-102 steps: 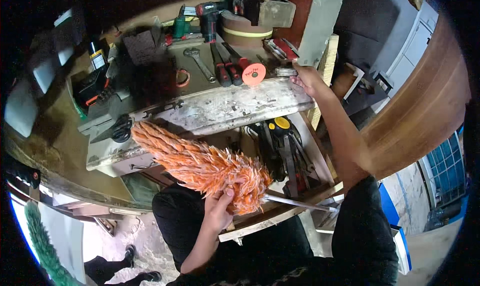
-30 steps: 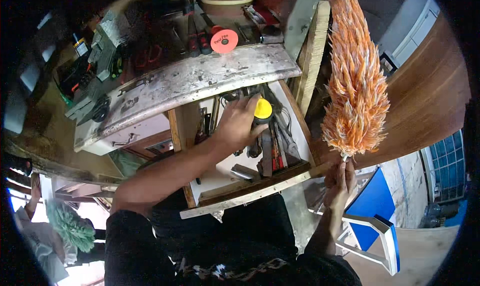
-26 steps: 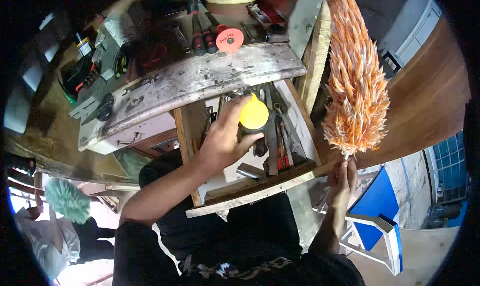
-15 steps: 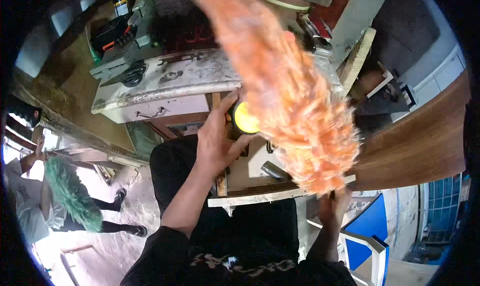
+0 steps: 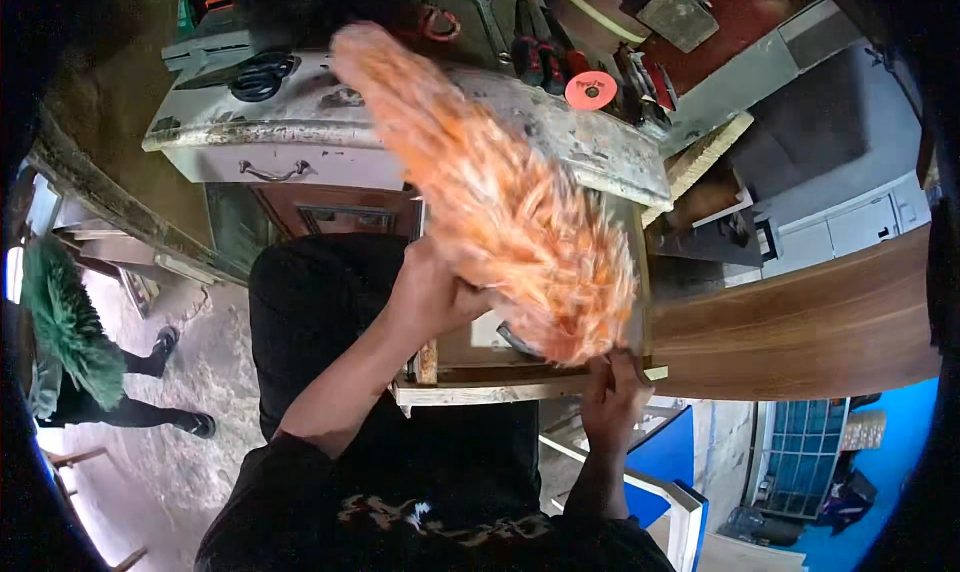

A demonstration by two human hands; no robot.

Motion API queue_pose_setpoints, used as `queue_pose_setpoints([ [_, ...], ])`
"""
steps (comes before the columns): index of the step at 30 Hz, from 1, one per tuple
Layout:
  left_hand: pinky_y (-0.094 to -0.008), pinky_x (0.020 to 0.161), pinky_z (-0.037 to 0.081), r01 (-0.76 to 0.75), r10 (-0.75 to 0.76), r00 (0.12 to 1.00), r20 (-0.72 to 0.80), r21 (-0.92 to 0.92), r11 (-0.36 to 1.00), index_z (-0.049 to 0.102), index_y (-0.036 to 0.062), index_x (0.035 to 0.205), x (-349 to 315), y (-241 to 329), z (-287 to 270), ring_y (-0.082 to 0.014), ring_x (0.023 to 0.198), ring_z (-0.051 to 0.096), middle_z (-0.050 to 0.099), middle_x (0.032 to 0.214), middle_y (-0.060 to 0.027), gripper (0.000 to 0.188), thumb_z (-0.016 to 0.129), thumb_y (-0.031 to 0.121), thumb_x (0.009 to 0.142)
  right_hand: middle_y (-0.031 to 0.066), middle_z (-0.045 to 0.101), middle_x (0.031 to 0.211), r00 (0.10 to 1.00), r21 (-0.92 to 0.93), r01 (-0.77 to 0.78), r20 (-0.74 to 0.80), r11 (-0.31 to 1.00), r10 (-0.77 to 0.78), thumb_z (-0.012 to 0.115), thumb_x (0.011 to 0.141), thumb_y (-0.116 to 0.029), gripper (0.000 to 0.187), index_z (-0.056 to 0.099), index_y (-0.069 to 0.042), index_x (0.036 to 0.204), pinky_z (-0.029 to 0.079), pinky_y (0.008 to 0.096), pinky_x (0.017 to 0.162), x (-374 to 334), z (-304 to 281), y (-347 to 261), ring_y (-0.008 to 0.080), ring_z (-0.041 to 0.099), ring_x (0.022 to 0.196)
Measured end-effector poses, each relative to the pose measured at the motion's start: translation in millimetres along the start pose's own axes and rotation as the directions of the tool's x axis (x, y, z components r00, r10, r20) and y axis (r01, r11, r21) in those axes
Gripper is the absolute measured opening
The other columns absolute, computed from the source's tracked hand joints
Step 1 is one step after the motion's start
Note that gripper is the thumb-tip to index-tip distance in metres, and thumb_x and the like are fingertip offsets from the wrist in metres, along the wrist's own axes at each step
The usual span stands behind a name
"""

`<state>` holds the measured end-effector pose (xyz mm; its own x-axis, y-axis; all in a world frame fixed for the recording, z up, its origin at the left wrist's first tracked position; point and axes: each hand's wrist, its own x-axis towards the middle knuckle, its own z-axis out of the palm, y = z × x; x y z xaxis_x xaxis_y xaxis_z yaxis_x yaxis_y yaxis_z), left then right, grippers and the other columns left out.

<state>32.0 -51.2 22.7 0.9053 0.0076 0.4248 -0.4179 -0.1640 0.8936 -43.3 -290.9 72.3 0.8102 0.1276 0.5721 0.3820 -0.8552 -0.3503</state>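
A fluffy orange duster (image 5: pixel 510 212) slants across the middle of the view, blurred by motion. Its lower end is in my right hand (image 5: pixel 615 392), whose fingers are closed round it by the drawer's right front corner. My left hand (image 5: pixel 435 287) is above the left side of the pulled-out drawer (image 5: pixel 510 392), fingers curled, with the duster covering their tips. Whatever the left hand holds is hidden behind the orange fluff. Inside the drawer, part of a grey metal piece (image 5: pixel 512 339) shows below the duster.
The worn white worktop (image 5: pixel 620 157) carries black-handled scissors (image 5: pixel 263 77), a wrench (image 5: pixel 485 17), pliers (image 5: pixel 535 47) and a pink disc (image 5: pixel 591 91). A wooden panel (image 5: pixel 800 312) stands at right, beside a blue-and-white piece (image 5: pixel 665 462). At far left is another person with a green duster (image 5: pixel 70 317).
The duster has swung down and left, now covering the round yellow, black-rimmed thing that showed at my left hand. The view has shifted, bringing more worktop tools and the pink disc into sight.
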Motion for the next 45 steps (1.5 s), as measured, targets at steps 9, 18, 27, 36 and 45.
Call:
queue_pose_setpoints([
  [9,-0.0294,0.097,0.04,0.07,-0.123,0.992,-0.039,-0.639,0.766,0.042,0.0031,0.108,5,14,-6,-0.0146,0.108,0.051,0.051,0.109,-0.0049,0.057,0.083,0.012,0.07,0.0034,0.046,0.059,0.883,0.214,-0.461,0.016,0.861,0.469,0.052,0.094,-0.014,0.019,0.061,0.003,0.094,0.035,0.0258,0.052,-6,-5,7,0.0108,0.042,0.055],
  [18,-0.0441,0.094,0.047,0.258,-0.087,0.962,0.261,-0.965,-0.045,0.045,0.0021,0.131,-16,16,1,-0.0303,0.107,0.06,0.057,0.123,-0.0174,0.06,0.047,0.046,0.09,0.0173,0.054,0.066,0.989,0.07,-0.145,0.024,0.987,0.143,0.053,0.082,0.001,0.008,0.058,0.004,0.087,0.035,0.0328,0.047,0,4,-35,0.024,0.051,0.051],
  [27,-0.0461,0.105,0.039,0.312,-0.111,0.939,0.326,-0.942,-0.122,0.034,0.002,0.14,-20,-2,2,-0.031,0.124,0.048,0.046,0.136,-0.0189,0.067,0.04,0.046,0.09,0.0165,0.051,0.062,0.997,0.08,-0.024,0.08,0.996,0.018,0.054,0.077,0.003,0.002,0.055,0.003,0.075,0.036,0.0377,0.047,-8,5,-22,0.033,0.052,0.055],
  [36,-0.0349,0.093,0.043,0.402,-0.336,0.892,0.302,-0.869,0.287,0.042,0.0034,0.13,-19,22,-3,-0.0191,0.102,0.055,0.055,0.115,-0.0084,0.068,0.076,0.026,0.075,0.016,0.05,0.057,0.99,0.116,-0.139,0.033,0.983,0.136,0.057,0.085,-0.004,0.015,0.052,0.003,0.072,0.035,0.0357,0.048,-10,0,-9,0.0274,0.046,0.048],
  [45,-0.0239,0.08,0.042,0.197,-0.017,0.961,0.274,-0.645,0.739,0.047,0.0031,0.118,-11,17,-1,-0.0117,0.09,0.056,0.055,0.109,-0.0053,0.075,0.081,0.046,0.067,0.0107,0.057,0.065,0.95,0.067,-0.312,0.049,0.948,0.309,0.064,0.086,-0.01,0.016,0.068,-0.003,0.101,0.04,0.0289,0.053,2,-17,10,0.016,0.046,0.053],
])
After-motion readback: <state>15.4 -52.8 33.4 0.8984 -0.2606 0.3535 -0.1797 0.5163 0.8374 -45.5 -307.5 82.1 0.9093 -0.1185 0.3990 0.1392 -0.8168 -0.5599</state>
